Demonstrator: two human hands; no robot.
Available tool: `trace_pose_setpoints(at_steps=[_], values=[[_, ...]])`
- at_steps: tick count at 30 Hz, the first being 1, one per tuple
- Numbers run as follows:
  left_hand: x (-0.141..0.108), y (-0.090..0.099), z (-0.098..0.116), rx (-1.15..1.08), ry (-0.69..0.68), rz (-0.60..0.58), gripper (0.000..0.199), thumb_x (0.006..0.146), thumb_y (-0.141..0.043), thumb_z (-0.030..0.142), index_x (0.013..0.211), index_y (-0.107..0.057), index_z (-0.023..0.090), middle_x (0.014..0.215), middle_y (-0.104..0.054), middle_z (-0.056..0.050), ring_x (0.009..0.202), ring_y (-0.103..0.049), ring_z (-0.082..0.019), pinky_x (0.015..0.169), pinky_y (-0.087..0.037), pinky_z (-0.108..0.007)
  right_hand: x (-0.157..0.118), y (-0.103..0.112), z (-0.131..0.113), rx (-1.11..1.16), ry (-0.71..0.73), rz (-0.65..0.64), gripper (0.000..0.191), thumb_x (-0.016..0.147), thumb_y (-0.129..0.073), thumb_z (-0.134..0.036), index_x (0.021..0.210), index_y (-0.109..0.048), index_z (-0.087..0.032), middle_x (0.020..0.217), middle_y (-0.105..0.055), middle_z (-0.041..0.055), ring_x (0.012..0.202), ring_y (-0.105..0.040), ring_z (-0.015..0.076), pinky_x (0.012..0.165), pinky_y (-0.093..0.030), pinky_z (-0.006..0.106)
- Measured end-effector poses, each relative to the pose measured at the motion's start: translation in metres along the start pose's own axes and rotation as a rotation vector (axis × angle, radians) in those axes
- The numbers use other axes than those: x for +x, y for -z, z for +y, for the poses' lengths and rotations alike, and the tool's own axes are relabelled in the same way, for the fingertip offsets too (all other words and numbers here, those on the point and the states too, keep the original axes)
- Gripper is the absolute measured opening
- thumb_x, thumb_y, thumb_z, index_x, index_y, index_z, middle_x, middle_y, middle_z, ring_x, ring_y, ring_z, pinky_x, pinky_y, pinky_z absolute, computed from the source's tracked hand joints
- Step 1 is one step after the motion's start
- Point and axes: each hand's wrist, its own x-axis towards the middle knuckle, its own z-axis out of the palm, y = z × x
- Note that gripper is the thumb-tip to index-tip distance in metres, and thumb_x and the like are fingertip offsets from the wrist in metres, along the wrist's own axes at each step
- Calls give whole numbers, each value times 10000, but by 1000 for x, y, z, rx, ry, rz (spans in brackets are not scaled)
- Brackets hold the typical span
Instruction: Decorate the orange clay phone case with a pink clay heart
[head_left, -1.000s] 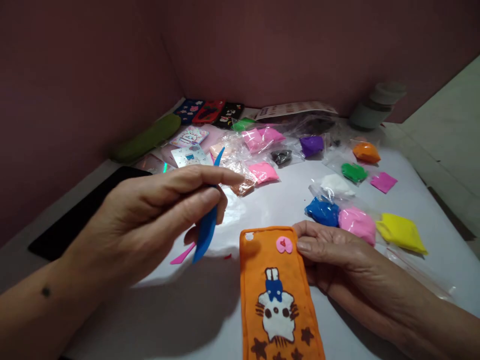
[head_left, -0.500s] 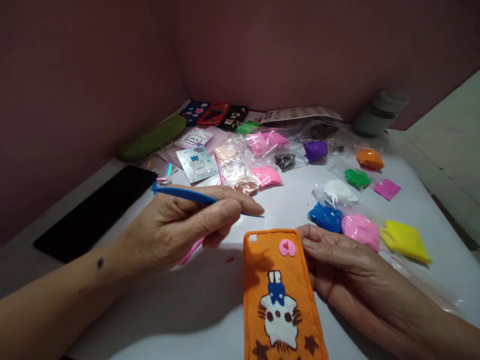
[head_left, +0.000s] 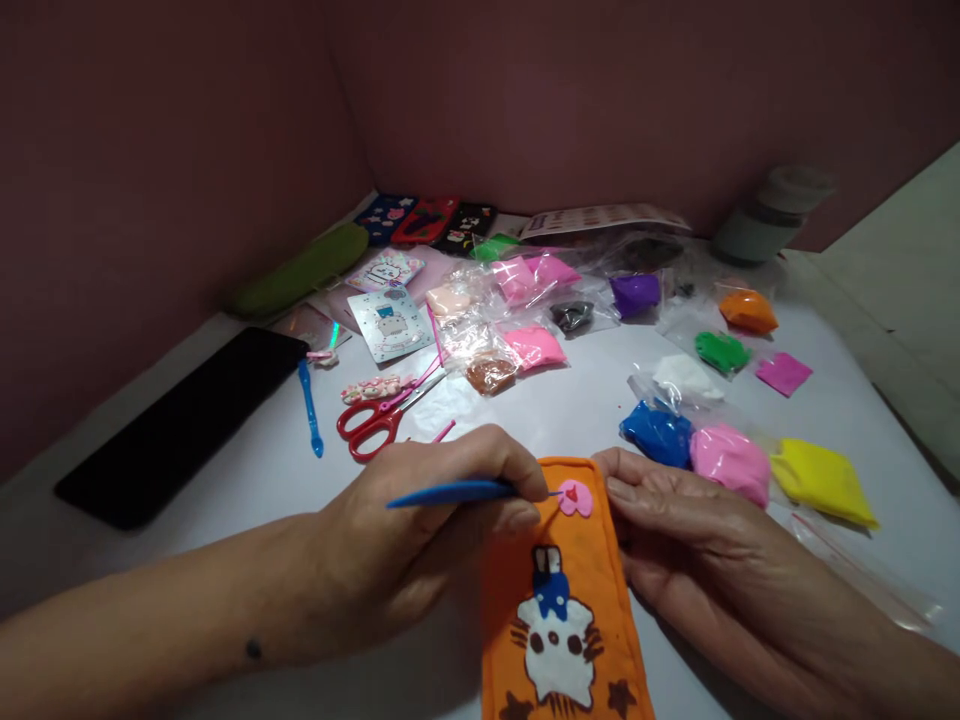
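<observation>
My left hand (head_left: pixel 442 520) pinches a slim blue clay modelling tool (head_left: pixel 450 492) like a pen. Its thin tip is at the pink heart (head_left: pixel 576 500), which has a small red piece at its middle. The heart is on an orange clay-covered case (head_left: pixel 510 620), near the far right corner. Upside down on the case is a white cat figure (head_left: pixel 559 655) with a blue outfit, brown whiskers and brown stars (head_left: pixel 621 697). My right hand (head_left: pixel 675 510) grips the case's right edge, thumb at the far corner. The case's near end runs out of view.
Red scissors (head_left: pixel 375 425), another blue tool (head_left: pixel 310 410) and a black phone-like slab (head_left: pixel 187 425) lie at left. Bags of blue clay (head_left: pixel 658 436), pink clay (head_left: pixel 727 465) and yellow clay (head_left: pixel 825 482) sit at right. A jar (head_left: pixel 772 220) and decorated cases (head_left: pixel 426 220) stand farther back.
My left hand has moved right and nearer, bringing the tool's tip onto the pink heart. The scissors and second blue tool have come into view. My right hand keeps its grip.
</observation>
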Motion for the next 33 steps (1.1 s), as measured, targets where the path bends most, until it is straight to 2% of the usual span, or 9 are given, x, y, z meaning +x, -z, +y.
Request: trace_pose_setpoints(at_steps=[5, 27, 33], values=[[-1, -1, -2, -26, -38, -49, 114, 898, -504, 99, 915, -591, 170, 788, -649, -2, 648, -604, -93, 588, -471, -158, 1, -2, 0, -14, -12, 21, 55, 839, -661, -224, 818, -662, -173, 895, -606, 36, 830, -544, 159, 750, -448, 278], [-4, -4, -5, 15, -23, -36, 137, 902, -489, 99, 931, -573, 203, 810, -648, 35, 658, -611, -72, 607, -464, -136, 1, -5, 0, -25, -27, 33, 79, 801, -704, -237, 805, -641, -189, 843, -573, 14, 781, -505, 140, 698, -423, 258], [-3, -3, -3, 27, -35, -28, 124, 900, -487, 101, 909, -573, 190, 785, -652, 33, 645, -607, -66, 603, -461, -125, 0, -2, 0, 8, -21, 38, 62, 805, -701, -205, 773, -648, -199, 824, -576, 1, 798, -515, 139, 734, -428, 266]])
